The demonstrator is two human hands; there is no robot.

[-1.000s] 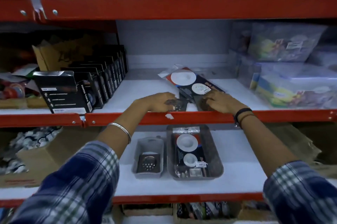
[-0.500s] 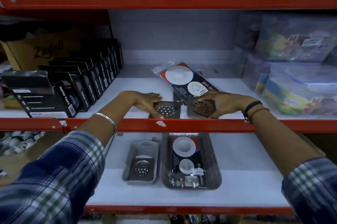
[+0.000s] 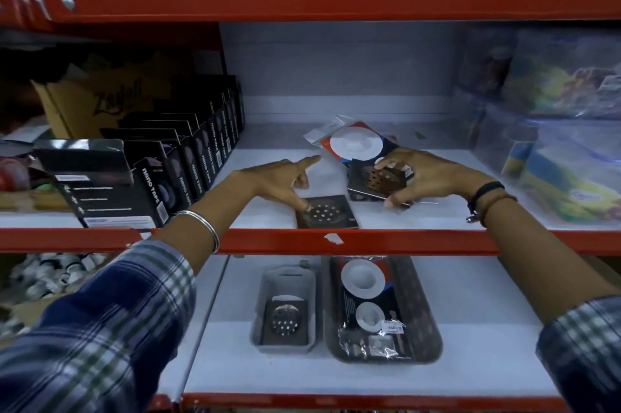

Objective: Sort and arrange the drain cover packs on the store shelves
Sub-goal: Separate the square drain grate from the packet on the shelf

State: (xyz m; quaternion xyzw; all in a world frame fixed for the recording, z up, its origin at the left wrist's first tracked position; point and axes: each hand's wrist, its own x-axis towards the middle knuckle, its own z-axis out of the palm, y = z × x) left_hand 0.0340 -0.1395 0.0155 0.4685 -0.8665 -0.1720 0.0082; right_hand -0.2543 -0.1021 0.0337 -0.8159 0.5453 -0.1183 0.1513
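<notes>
On the middle shelf a square metal drain cover pack lies flat near the front edge. My left hand rests fingertips on its left corner, index finger stretched out. My right hand grips a second square drain cover pack, tilted up off the shelf. Behind it lies a bagged pack with white round covers. On the lower shelf a small grey tray holds a square cover, and a larger dark tray holds a white-cover pack.
A row of black tape boxes stands at the left of the middle shelf, a cardboard box behind them. Clear plastic packs are stacked at the right. Red shelf rails run across the front edges.
My right hand has lifted and tilted its square cover pack toward the back. My left hand has slid left off the other pack, leaving fingertips on its corner.
</notes>
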